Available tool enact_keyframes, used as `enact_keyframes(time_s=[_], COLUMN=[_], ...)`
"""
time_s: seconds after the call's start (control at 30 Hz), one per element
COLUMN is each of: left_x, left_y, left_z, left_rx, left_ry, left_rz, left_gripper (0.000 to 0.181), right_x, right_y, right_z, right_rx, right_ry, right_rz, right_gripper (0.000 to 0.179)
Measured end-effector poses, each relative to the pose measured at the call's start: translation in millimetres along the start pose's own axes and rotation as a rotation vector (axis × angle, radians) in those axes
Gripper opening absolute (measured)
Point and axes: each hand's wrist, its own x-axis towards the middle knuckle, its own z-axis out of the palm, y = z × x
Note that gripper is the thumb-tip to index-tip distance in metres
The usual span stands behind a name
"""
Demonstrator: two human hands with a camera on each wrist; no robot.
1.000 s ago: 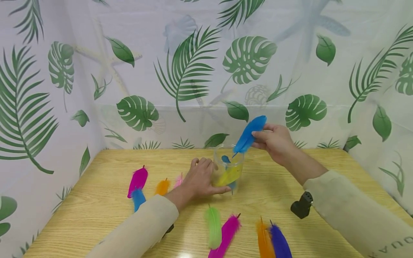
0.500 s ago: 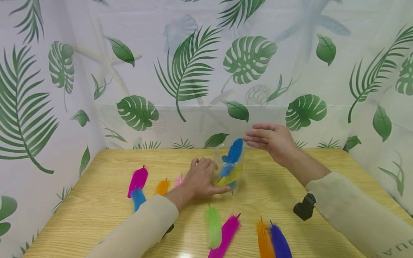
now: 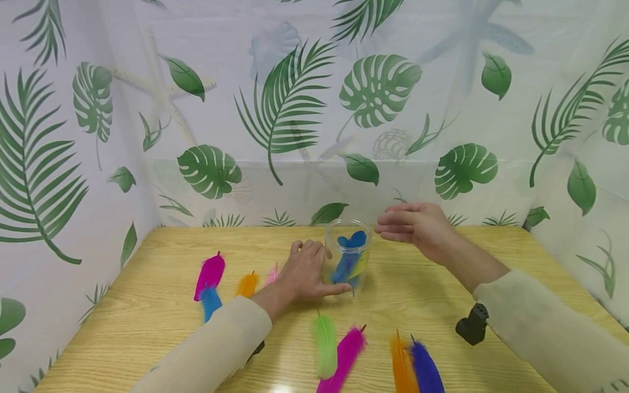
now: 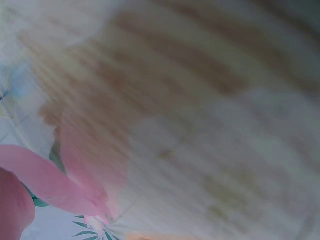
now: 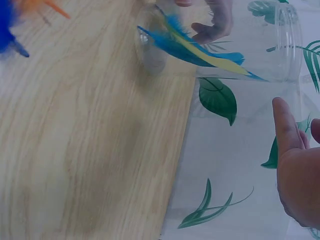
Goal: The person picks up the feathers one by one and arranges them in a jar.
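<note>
A clear plastic jar [image 3: 368, 243] stands upright near the back of the table. Inside it lean blue feathers [image 3: 346, 264] and a yellow feather [image 3: 362, 263]; the right wrist view shows the yellow feather [image 5: 215, 61] between blue ones. My left hand [image 3: 306, 271] holds the jar from its left side, thumb across the front. Blurred pink fingers [image 4: 42, 192] fill the lower left of the left wrist view. Just right of the jar's rim, my right hand [image 3: 419, 228] hovers with straight fingers, holding nothing.
Left of the jar lie magenta [image 3: 211, 271], light blue [image 3: 211, 303], orange [image 3: 247, 285] and pink [image 3: 271, 274] feathers. In front are green [image 3: 325, 346], magenta [image 3: 348, 355], orange [image 3: 404, 363] and purple [image 3: 426, 364] ones. A leaf-printed cloth [image 3: 295, 202] closes off the back.
The right hand has let go of a blue feather, which has dropped down into the jar. That hand then drew slightly lower and to the right. The left hand has stayed put.
</note>
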Motion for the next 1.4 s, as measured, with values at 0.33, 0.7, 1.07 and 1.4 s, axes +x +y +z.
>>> enact_keyframes(time_s=[0.33,0.7,1.07,1.4], left_x=[0.6,0.5,0.2,-0.1], left_y=[-0.4,-0.1,0.6,0.4], left_z=[1.1,0.6,-0.3,-0.4], left_rx=[-0.012,-0.015,-0.015,0.001], left_ry=[-0.007,-0.008,-0.010,-0.008], left_rz=[-0.004,-0.007,-0.006,0.001], left_gripper=[0.082,0.082,0.081,0.082], right_x=[-2.3,-4.3,-12.7,-18.5], right_y=[19.8,48.2,69.4,81.4], right_z=[-4.1,-4.2,1.8,8.7], right_rx=[-0.042,-0.016,-0.061,-0.076], right_ry=[-0.045,-0.104,-0.144,-0.179], right_rz=[0.059,0.097,0.142,0.177], right_gripper=[0.045,0.036,0.043,0.044])
